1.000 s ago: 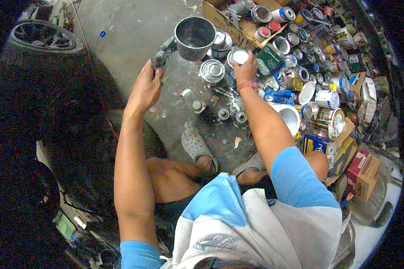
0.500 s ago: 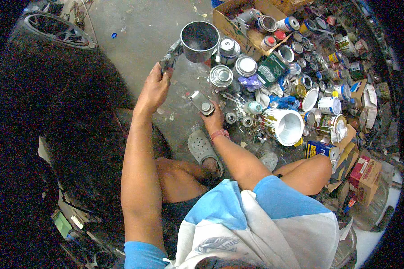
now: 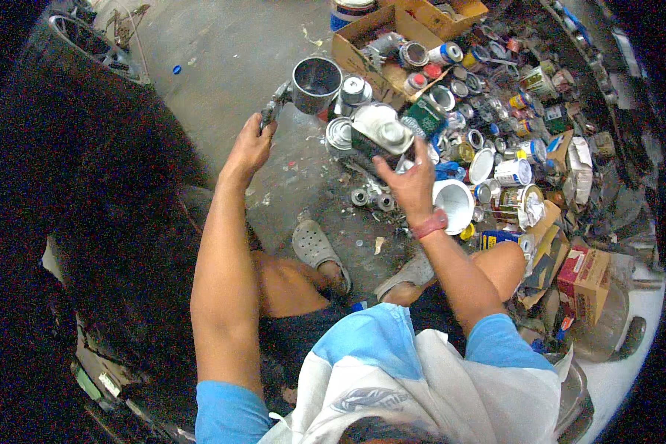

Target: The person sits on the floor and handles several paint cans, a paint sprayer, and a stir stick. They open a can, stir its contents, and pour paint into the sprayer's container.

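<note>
My left hand (image 3: 247, 152) is wrapped around the handle of a spray gun (image 3: 275, 105), held out ahead at the left. The gun's open metal cup (image 3: 317, 86) faces up, grey inside. My right hand (image 3: 413, 183) grips a rectangular metal can (image 3: 368, 148), dark-sided with a pale top and a round cap, thumb on one side and fingers on the other. Motion blurs that can, and its lower part is hard to make out. Close beside it stand a silver lidded can (image 3: 339, 134) and another round can (image 3: 355, 89).
Many paint cans and tins crowd the floor at the right, with a white bucket (image 3: 453, 206) and two small cans near my right wrist. An open cardboard box (image 3: 362, 70) stands far ahead. A dark car body (image 3: 118, 192) fills the left side. My clogs (image 3: 314, 244) are below.
My right hand has moved right and up from the floor, taking the rectangular can with it. My left hand still holds the spray gun. The whole view has shifted slightly.
</note>
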The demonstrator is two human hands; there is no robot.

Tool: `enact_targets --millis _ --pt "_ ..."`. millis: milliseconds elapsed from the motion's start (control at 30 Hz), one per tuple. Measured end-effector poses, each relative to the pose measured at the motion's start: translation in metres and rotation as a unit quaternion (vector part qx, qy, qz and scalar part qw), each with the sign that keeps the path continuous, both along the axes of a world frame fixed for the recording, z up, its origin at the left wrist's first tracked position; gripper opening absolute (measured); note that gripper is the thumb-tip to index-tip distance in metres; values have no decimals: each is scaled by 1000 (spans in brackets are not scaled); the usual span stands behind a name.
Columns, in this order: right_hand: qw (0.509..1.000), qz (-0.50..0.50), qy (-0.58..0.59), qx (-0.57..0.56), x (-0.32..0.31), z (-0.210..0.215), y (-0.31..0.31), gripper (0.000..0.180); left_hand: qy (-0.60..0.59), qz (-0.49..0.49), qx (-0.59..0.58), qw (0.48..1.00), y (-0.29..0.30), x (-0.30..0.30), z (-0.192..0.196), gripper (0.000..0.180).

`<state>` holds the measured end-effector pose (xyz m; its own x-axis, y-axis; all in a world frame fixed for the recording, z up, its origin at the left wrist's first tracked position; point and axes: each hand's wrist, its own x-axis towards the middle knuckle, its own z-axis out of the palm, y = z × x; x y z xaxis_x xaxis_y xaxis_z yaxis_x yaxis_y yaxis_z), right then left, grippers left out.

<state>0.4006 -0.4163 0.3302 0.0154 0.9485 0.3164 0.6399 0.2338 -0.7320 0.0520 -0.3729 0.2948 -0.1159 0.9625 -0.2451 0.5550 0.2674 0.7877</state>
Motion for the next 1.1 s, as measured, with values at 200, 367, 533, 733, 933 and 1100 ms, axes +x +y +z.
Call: enact_targets --millis 200,367,533,733,933,1100 --pt "994 36 -95 34 44 93 22 61 -48 -67 -67 994 -15 21 23 28" --pt "978 82 -175 82 56 133 32 68 -63 -124 -67 988 -12 37 35 31" --pt "964 106 -242 33 53 152 38 69 -51 -139 -76 986 -6 44 42 32" --pt "927 159 -331 77 50 168 44 70 -15 -147 -80 986 -4 46 40 33" --pt "883 182 -418 107 48 182 48 74 -26 -146 -66 987 -3 48 42 35" --pt "868 185 -448 107 48 189 47 72 -56 -124 -101 986 -10 52 52 35"
